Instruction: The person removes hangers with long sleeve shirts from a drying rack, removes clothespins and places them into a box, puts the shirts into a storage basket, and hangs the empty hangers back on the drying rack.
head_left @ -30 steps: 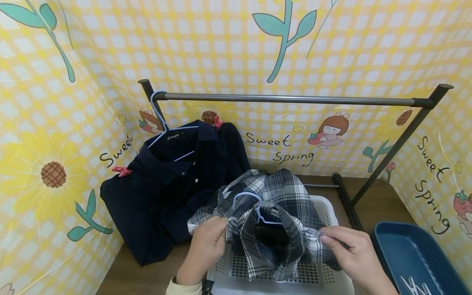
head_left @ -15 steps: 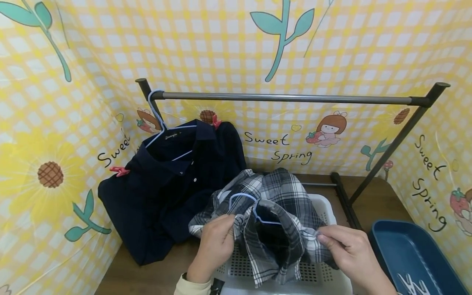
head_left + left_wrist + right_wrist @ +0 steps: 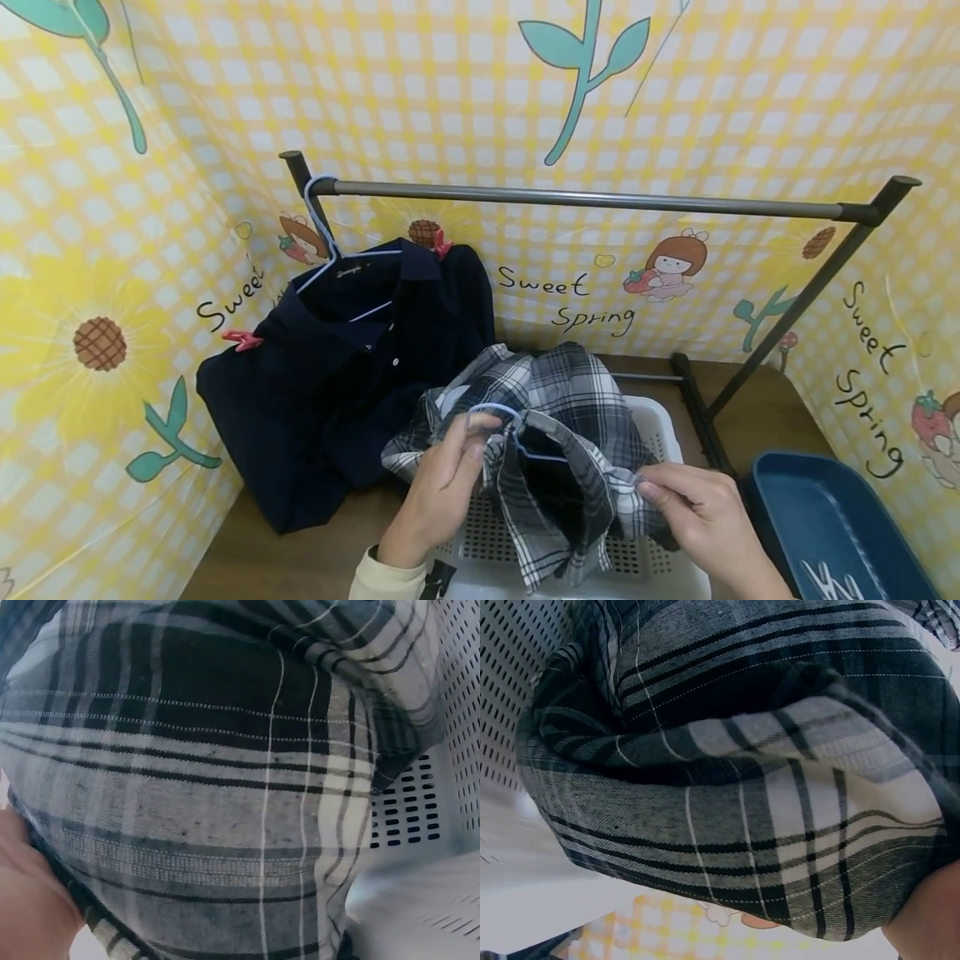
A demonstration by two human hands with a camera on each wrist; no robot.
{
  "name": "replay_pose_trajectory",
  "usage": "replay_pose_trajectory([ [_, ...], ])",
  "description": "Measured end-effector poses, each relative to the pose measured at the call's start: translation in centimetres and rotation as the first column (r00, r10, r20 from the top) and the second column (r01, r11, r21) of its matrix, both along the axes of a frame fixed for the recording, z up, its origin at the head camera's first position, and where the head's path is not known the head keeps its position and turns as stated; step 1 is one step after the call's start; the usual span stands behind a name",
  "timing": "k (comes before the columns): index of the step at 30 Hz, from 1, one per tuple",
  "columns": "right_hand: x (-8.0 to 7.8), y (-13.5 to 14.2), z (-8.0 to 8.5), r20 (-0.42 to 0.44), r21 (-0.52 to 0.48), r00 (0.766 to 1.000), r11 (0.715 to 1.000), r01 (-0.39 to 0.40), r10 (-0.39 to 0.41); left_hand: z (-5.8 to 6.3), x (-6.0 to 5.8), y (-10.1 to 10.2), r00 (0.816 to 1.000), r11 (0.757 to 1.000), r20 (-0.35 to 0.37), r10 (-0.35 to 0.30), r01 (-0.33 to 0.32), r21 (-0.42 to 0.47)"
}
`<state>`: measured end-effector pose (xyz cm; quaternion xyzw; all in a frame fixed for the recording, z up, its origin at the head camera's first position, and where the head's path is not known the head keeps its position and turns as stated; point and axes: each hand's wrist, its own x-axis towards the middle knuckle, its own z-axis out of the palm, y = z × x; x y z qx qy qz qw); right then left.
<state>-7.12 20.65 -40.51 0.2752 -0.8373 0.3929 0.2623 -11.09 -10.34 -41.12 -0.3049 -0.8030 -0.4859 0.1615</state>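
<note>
A grey, black and white plaid shirt [image 3: 577, 383] lies bunched over a white perforated basket [image 3: 660, 425], its collar spread towards me. Inside the collar is a light blue hanger [image 3: 543, 457], its hook standing out at the neck. My left hand [image 3: 438, 487] is at the hook's left side, thumb and fingers apart, fingertips touching or very near the hook and collar. With thumb and fingertips my right hand [image 3: 697, 508] pinches the shirt's right shoulder; whether the hanger's arm is inside that pinch is hidden. Both wrist views are mostly filled by plaid cloth [image 3: 202, 810].
A dark navy shirt [image 3: 360, 375] hangs at the left on another light blue hanger from the rack's bar [image 3: 585, 198], a red clip [image 3: 242, 340] on each shoulder. On the right stands a blue tray [image 3: 832, 508] holding white clips [image 3: 828, 581]. Patterned cloth encloses the table.
My left hand has let go of the shirt's left shoulder and moved right and up to the hanger's hook, its fingers opening. The right hand keeps its pinch and shifts slightly left.
</note>
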Motion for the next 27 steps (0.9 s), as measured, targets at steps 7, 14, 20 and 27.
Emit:
replay_pose_trajectory([
  [7,-0.1,0.3,-0.6,0.017,-0.04,1.0,0.999,0.003,-0.002,-0.2,-0.3,0.4,0.986,1.0,-0.165,0.007,-0.01,-0.017],
  [14,0.1,2.1,0.4,-0.015,-0.194,0.997,0.978,-0.071,0.07,-0.4,-0.3,0.7,0.972,0.996,-0.232,0.031,-0.01,0.088],
  [20,0.2,4.1,0.7,-0.014,-0.233,0.994,0.967,0.103,-0.109,-0.5,-0.4,0.4,0.968,0.989,-0.25,-0.023,0.059,0.138],
  [27,-0.1,5.9,-0.4,0.151,-0.162,0.924,0.913,0.373,-0.351,-0.4,-0.6,-0.4,0.985,0.965,-0.147,-0.086,0.119,0.232],
])
